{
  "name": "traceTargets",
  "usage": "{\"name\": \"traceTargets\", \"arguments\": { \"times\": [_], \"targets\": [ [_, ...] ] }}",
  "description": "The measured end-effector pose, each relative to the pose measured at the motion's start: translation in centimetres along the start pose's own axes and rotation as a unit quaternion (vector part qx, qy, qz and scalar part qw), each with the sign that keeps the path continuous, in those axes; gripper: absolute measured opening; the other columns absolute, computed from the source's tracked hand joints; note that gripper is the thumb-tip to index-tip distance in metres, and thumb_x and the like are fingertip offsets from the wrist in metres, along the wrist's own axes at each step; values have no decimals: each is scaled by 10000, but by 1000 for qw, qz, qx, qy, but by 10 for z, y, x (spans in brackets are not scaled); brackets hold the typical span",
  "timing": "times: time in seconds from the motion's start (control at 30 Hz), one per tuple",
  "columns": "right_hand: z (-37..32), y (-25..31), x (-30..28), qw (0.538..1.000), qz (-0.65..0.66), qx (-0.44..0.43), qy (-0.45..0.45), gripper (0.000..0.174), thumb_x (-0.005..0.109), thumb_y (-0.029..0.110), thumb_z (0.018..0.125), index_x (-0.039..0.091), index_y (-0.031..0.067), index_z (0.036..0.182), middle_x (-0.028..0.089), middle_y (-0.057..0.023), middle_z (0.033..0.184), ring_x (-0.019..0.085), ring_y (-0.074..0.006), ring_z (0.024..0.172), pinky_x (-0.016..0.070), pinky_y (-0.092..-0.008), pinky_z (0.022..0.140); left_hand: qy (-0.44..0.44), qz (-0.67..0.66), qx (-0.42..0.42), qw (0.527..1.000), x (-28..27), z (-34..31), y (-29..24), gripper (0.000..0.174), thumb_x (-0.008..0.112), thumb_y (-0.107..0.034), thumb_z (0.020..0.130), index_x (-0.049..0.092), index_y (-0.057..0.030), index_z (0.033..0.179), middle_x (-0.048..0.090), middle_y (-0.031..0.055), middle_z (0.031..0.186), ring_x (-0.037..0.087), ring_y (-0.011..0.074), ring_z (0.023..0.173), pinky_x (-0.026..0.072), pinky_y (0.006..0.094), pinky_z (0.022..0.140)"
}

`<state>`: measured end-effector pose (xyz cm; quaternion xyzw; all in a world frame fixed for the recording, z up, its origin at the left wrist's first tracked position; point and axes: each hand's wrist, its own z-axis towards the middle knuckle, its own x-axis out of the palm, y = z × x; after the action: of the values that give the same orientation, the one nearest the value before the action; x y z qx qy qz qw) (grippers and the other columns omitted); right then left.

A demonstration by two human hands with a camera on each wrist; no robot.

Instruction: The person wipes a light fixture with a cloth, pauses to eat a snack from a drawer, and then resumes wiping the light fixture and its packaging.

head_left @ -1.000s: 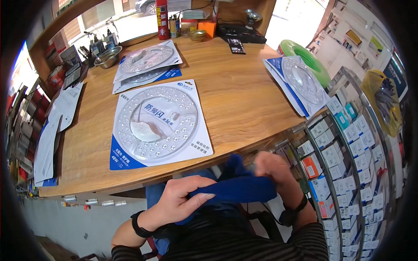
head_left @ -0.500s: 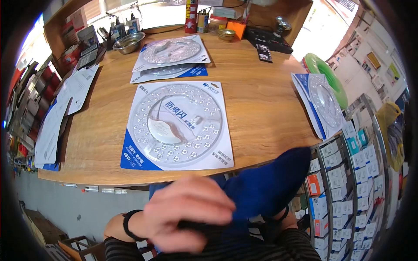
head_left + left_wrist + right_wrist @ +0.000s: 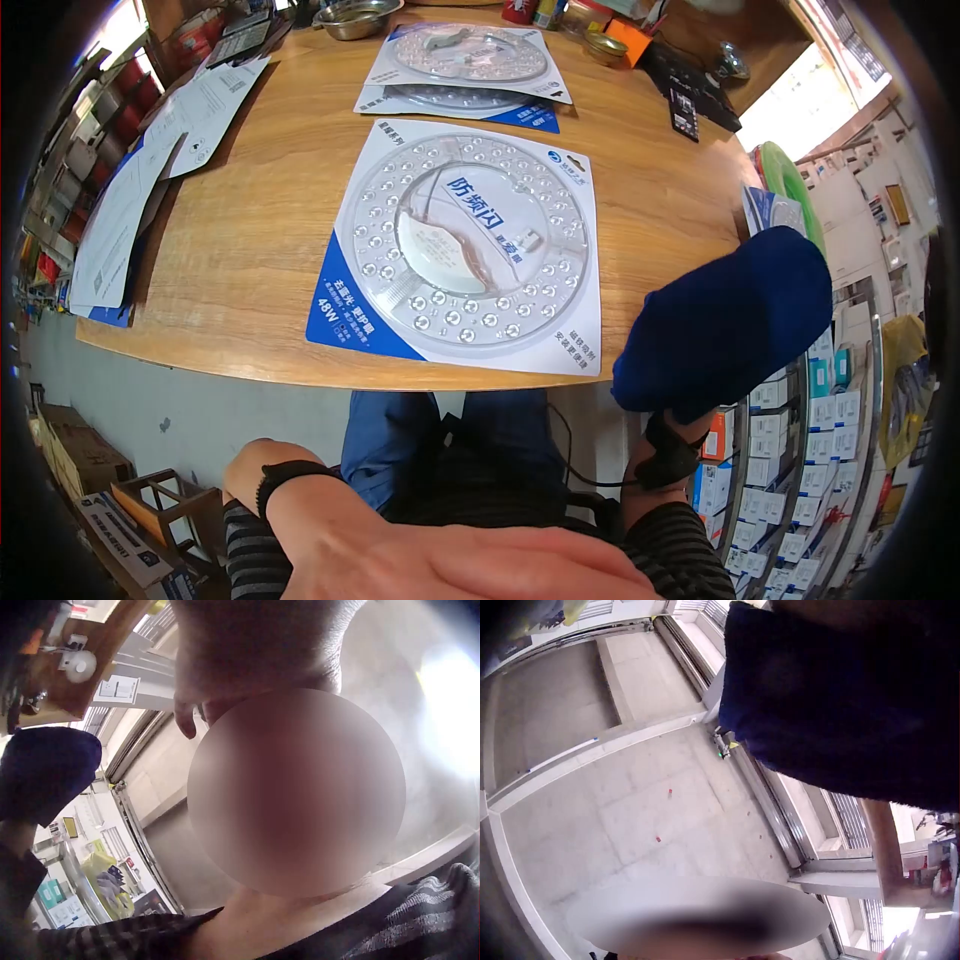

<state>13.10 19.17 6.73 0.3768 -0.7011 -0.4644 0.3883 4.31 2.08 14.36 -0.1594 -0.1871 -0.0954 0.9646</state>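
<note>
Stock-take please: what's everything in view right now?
wooden table: one, brown, centre.
round LED panel packs, white-and-blue cards: one front centre, two stacked behind, one at the right edge.
steel bowl: one, silver, far edge.
printed papers: several, white, left edge.
green ring: one, right of table.
small boxes: many, shelves at right.
blue fabric mitt: one, over the right hand.
left hand: one, bare, bottom edge, holding nothing.
right hand: hidden inside the mitt.

lighting shop: boxed stock racks (image 3: 790, 460)
</note>
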Motion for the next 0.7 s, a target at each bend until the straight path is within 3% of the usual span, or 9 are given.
{"name": "traceTargets", "arguments": {
  "times": [0.13, 0.2, 0.23, 0.3, 0.57, 0.7],
  "targets": [
    [19, 7, 2, 999, -49, -15, 10, 460, 641, 313, 830, 550, -8, 1145, 590, -184, 1105, 576, -243, 1008, 453, -320, 883, -25, -1, -24, 999, 15, -3, -10, 359, 443, -374, 963, 610, -69, 872, 655, 209, 970, 614, 343, 843, 469, 409, 728],
    [31, 12, 2, 997, -76, -26, 17, 457, 638, 311, 832, 549, -7, 1148, 588, -184, 1109, 573, -246, 1014, 452, -321, 886, -341, 35, 27, 939, 53, 1, -3, 376, 432, -386, 965, 596, -67, 850, 658, 203, 962, 619, 320, 838, 468, 405, 718],
    [34, 14, 1, 995, -87, -32, 19, 456, 636, 309, 833, 548, -7, 1149, 587, -185, 1111, 572, -248, 1017, 451, -321, 887, -338, 33, 27, 940, 45, -1, -10, 376, 432, -386, 965, 596, -67, 850, 658, 203, 962, 619, 320, 838, 468, 405, 718],
    [40, 16, -1, 993, -108, -45, 18, 453, 633, 307, 835, 547, -6, 1151, 585, -186, 1115, 569, -251, 1023, 450, -322, 890, -186, 25, -79, 979, 21, -9, -28, 390, 413, -372, 979, 616, -41, 942, 663, 189, 959, 628, 308, 831, 475, 409, 722],
    [71, -7, 31, 983, -124, -99, 87, 443, 621, 296, 843, 543, -2, 1161, 577, -188, 1131, 559, -264, 1045, 445, -326, 903, 5, -157, -214, 964, 37, -20, -29, 376, 430, -341, 979, 599, -10, 1035, 662, 192, 973, 631, 310, 862, 485, 396, 737],
    [101, -8, 71, 966, -134, -149, 161, 438, 615, 291, 847, 541, 1, 1166, 574, -190, 1139, 554, -270, 1057, 443, -328, 909, 100, -222, -280, 929, 85, -40, 18, 380, 439, -323, 979, 590, 8, 1089, 661, 193, 980, 632, 312, 879, 490, 389, 745]
  ]
}}
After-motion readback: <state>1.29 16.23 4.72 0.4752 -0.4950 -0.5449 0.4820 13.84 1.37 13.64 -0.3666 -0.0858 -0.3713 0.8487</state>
